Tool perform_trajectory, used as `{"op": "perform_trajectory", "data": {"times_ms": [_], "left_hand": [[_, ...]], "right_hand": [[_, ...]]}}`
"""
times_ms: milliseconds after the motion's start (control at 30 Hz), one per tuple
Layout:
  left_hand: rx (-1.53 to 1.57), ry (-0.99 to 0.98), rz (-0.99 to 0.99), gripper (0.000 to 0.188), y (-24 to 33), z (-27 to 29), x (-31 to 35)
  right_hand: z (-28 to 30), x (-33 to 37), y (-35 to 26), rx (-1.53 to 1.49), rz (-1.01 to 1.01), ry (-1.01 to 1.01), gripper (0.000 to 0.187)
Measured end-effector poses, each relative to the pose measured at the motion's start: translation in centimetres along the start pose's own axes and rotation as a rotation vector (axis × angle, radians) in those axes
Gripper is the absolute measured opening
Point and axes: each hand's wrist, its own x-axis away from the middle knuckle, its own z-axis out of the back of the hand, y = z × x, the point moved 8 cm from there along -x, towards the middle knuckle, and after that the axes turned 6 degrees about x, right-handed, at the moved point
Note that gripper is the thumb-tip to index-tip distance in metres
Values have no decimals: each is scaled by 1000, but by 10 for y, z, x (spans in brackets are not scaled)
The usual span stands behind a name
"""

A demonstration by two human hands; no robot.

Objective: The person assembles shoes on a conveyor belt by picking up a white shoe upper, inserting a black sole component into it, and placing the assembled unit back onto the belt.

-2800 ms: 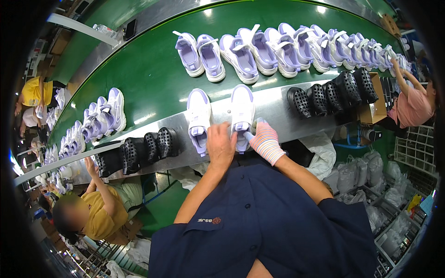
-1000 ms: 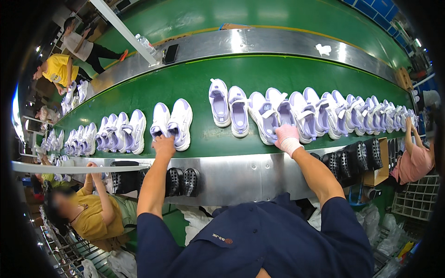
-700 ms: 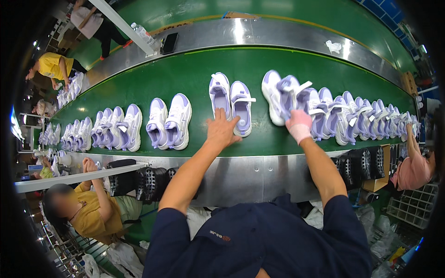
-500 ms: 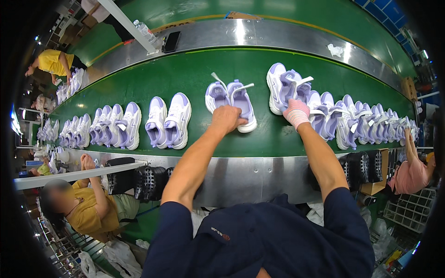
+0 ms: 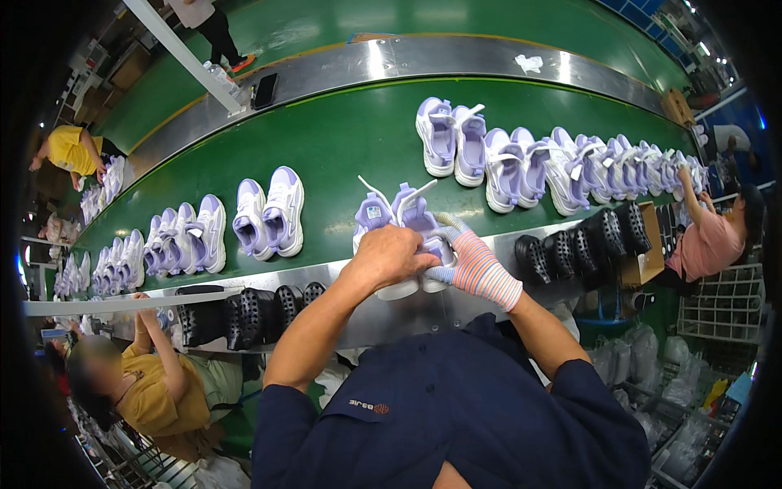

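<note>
A pair of white and lavender sneakers sits in front of me at the near edge of the green belt [image 5: 346, 138], tongues pulled up. My bare left hand [image 5: 389, 259] is closed over the left sneaker [image 5: 372, 216] and the near side of the pair. Wearing a striped knit glove, my right hand [image 5: 472, 265] grips the right sneaker [image 5: 415, 213] from its right side, thumb near its opening. My fingers partly hide both shoes. Another pair of sneakers [image 5: 441, 143] stands farther off to the right, untouched.
Rows of similar sneakers [image 5: 269, 213] line the belt on both sides. Black cleated shoes [image 5: 562, 254] stand along the metal ledge [image 5: 366, 322]. A phone [image 5: 264, 91] and bottle lie by a white post [image 5: 183, 53]. Co-workers sit left and right.
My right hand has let go of the far-right pair and come over to the middle pair. That middle pair has come closer to me, toward the near edge. My view has shifted.
</note>
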Motion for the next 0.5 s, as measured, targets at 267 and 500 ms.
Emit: {"op": "perform_trajectory", "data": {"times_ms": [267,500], "left_hand": [[39,165,-19,30,-22,-105,30],[-144,634,-11,39,11,-128,38]], "right_hand": [[-94,82,90,-806,-543,188,35],[-94,110,67,300,-263,-27,30]]}}
